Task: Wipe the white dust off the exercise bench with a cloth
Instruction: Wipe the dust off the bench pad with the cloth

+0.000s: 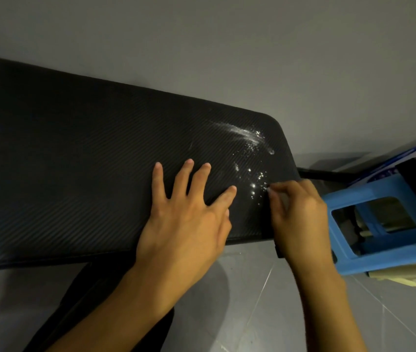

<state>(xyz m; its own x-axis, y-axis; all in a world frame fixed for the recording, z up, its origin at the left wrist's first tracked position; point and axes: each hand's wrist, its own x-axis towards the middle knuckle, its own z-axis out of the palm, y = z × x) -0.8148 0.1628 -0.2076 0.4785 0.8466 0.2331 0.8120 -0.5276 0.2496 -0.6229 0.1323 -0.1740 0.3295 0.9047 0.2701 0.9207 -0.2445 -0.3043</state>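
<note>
– Dust, where's it sitting?
– White dust (247, 138) is at the right end of the black surface (75, 148): a smear near the far corner, plus specks trailing toward the near edge, right by the right grip (300, 212).
– Grips?
– Left grip (189, 212) lies flat on the surface w/ fingers spread, holding nothing. Right grip is curled tight at the edge of the specks. It seems to pinch a dark cloth (276, 247), w/ a bit hanging below the wrist. Cloth is approx. the same colour as the pad, so I can't be sure how much of it is bunched up.
– What could go wrong?
– Few things, imo. The pad has a ribbed weave, so a light pass prob. pushes powder into the grooves and smears it instead of lifting it. A stroke toward the rounded end would dump dust over the edge onto the floor (252, 301) or the blue stool (379, 257), which is just beside that corner. If only a small fold of cloth touches, the far smear gets missed. Also, the left grip is near the specks, so a sweep that way could drag powder onto its fingers (231, 190).
– Fix?
– Firm strokes w/ a wide patch of cloth, pulling inward, away from the edge.
</note>
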